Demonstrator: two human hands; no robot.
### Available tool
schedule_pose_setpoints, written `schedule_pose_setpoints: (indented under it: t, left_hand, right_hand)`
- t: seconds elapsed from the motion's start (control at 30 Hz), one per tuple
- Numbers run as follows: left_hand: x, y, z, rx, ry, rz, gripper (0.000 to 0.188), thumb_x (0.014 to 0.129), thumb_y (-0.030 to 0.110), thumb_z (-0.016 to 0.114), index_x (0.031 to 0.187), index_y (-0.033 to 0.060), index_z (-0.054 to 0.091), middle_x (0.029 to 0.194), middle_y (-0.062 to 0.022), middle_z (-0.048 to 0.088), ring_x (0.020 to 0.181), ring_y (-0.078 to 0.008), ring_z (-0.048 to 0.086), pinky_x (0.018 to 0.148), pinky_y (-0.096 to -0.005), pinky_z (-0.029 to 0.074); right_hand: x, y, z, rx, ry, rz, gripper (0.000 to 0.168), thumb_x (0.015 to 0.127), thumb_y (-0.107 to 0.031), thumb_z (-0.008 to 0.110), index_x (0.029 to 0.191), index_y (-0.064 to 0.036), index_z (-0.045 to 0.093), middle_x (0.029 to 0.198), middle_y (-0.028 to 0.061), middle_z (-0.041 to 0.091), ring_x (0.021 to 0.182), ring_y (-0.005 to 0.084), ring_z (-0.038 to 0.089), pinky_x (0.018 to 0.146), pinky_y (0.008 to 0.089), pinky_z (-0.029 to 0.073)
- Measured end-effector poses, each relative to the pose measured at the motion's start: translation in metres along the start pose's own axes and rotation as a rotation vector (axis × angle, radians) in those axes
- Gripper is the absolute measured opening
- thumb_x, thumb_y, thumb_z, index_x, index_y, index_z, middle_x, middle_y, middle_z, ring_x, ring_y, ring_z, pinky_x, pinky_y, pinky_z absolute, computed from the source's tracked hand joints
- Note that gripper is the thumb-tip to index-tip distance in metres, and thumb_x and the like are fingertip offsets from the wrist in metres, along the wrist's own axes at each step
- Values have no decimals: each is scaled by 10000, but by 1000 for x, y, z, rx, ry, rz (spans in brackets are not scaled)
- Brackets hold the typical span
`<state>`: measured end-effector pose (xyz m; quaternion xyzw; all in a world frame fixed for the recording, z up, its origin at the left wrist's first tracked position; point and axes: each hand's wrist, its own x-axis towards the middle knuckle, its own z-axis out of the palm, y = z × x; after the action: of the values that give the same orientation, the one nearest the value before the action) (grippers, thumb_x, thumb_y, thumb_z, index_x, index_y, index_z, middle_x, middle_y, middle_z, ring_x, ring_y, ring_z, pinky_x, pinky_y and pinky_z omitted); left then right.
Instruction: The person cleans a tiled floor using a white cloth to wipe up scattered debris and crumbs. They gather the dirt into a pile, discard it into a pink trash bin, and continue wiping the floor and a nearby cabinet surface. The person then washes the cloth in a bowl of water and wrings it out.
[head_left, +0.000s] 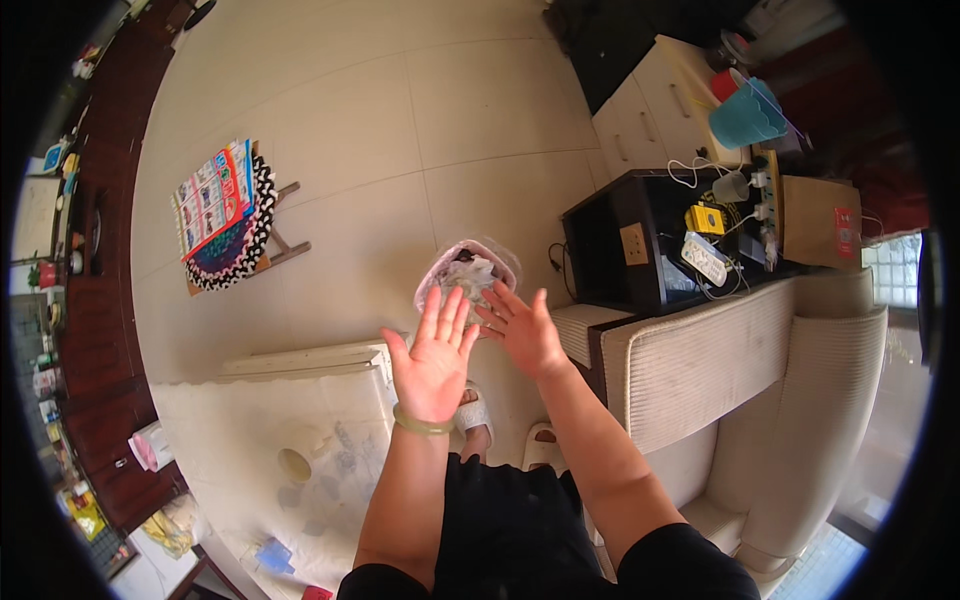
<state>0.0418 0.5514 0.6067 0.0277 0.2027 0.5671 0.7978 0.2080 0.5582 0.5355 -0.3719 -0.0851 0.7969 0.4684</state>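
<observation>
My left hand (433, 367) is held out palm up with its fingers spread, and a pale green bangle (424, 421) circles that wrist. Beside it, my right hand (529, 334) is also spread and holds nothing. Beyond the fingertips, a pink waste bin (429, 279) with a clear plastic liner stands on the tiled floor. Crumpled plastic and other rubbish (469, 274) lie inside it. My fingers overlap the bin's near side in this view; nothing shows them touching it.
A cloth-covered table (247, 427) stands at left, a beige sofa (697, 375) at right. A black side table (600, 225) carries a remote control (705, 259), cables and a paper bag (817, 225). A stool with a braided mat (225, 251) and printed sheets (214, 199) stands further off.
</observation>
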Motion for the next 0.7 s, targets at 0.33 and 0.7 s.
schedule_pose_setpoints:
  t: [0.33, 0.7]
  left_hand:
    - [-24, 37, 22, -135, -102, 82, 828, 898, 687, 310, 1492, 118, 219, 1556, -179, 122, 1447, -317, 56, 1177, -446, 39]
    - [-58, 71, 54, -188, -173, 107, 837, 884, 714, 287, 1484, 131, 257, 1552, -186, 138, 1439, -333, 100, 1166, -471, 71]
  right_hand:
    - [-50, -14, 91, 398, -318, -88, 817, 902, -693, 241, 1455, -96, 319, 1501, 198, 285, 1398, 357, 250, 1136, 496, 205]
    - [-75, -22, 138, 317, -391, -84, 809, 903, -700, 233, 1455, -116, 327, 1504, 186, 285, 1400, 344, 253, 1137, 480, 210]
